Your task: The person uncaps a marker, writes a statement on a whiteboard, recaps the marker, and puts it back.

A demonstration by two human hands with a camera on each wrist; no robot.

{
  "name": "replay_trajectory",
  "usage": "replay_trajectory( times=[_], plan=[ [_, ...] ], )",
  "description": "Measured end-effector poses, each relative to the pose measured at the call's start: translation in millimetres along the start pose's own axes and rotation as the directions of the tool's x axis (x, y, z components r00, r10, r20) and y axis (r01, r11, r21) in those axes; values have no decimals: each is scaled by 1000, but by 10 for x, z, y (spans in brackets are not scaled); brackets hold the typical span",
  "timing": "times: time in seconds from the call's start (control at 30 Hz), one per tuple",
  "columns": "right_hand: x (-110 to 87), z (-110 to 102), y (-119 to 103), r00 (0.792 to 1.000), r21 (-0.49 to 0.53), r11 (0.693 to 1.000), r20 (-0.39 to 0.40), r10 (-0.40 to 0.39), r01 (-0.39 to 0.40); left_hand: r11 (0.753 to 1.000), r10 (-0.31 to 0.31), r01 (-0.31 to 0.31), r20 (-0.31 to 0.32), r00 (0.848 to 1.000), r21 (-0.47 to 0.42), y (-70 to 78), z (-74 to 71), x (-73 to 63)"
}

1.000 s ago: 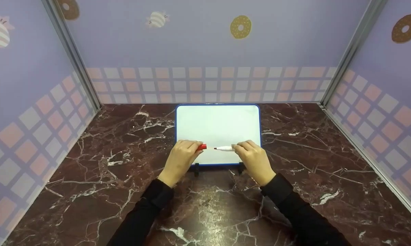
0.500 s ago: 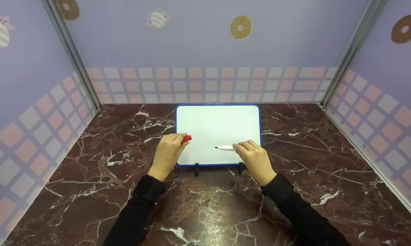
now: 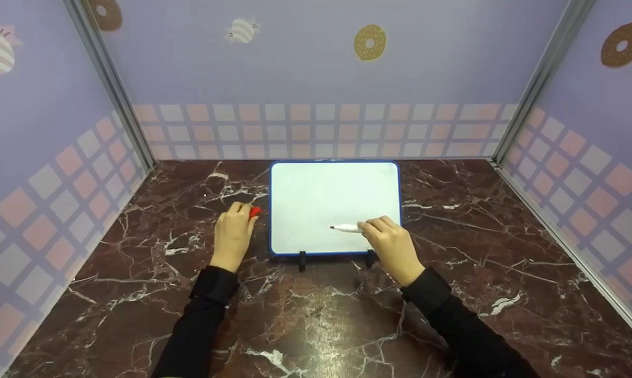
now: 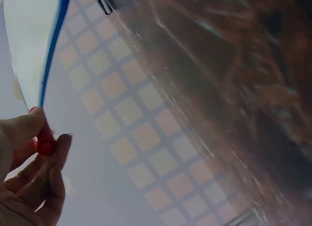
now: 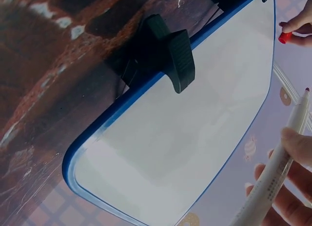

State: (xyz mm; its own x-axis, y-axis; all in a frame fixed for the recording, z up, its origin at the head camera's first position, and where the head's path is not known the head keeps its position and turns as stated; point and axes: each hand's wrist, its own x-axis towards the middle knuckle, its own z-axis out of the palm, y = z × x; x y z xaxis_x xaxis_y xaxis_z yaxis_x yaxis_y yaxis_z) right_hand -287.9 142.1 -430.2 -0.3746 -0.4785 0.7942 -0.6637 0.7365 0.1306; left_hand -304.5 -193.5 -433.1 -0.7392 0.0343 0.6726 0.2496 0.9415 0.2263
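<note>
My left hand (image 3: 232,235) pinches a red marker cap (image 3: 255,211) between thumb and fingers, just left of the whiteboard. In the left wrist view the cap (image 4: 46,140) shows its round end. The right hand (image 3: 392,245) grips an uncapped white marker (image 3: 346,228), its dark tip pointing left in front of the board. Seen from the right wrist, the marker (image 5: 273,179) lies between thumb and curled fingers, apart from the board. The blue-framed whiteboard (image 3: 326,199) has no visible marks and stands between the hands.
Black stand feet (image 3: 302,261) hold the board's lower edge; one black clip (image 5: 170,55) looms large in the right wrist view. A dark red marbled tabletop (image 3: 316,315) lies beneath. Patterned lilac walls (image 3: 305,68) with metal corner posts (image 3: 114,84) enclose the back and sides.
The left hand has moved left with the red cap, away from the marker tip and off the board's left edge. The right hand and marker have barely moved.
</note>
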Motion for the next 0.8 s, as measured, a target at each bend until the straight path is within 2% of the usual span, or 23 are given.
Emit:
replay_trajectory(
  times=[0.2,0.3,0.4,0.5,0.63,0.7,0.8],
  plan=[
    [-6,-4,-9,1000,-4,1000,24,3,-3,980,-89,73,83,992,187,-87,26,-40],
    [-14,4,-9,1000,-1,1000,23,3,-3,972,-117,90,114,987,219,-117,26,-72],
    [-16,2,-13,1000,3,1000,23,5,-5,972,-148,114,160,976,204,-136,25,-95],
    [-14,0,-15,1000,4,1000,25,7,-7,968,-211,170,232,950,186,-140,8,-100],
    [-5,-5,-17,1000,2,1000,27,6,-6,948,-304,252,326,895,192,-145,-16,-97],
    [-4,-8,-17,1000,-2,1000,29,5,-5,939,-334,277,352,874,204,-156,-18,-93],
    [-2,-9,-14,1000,-8,1000,31,4,-4,929,-364,301,378,851,216,-170,-17,-85]
  ],
)
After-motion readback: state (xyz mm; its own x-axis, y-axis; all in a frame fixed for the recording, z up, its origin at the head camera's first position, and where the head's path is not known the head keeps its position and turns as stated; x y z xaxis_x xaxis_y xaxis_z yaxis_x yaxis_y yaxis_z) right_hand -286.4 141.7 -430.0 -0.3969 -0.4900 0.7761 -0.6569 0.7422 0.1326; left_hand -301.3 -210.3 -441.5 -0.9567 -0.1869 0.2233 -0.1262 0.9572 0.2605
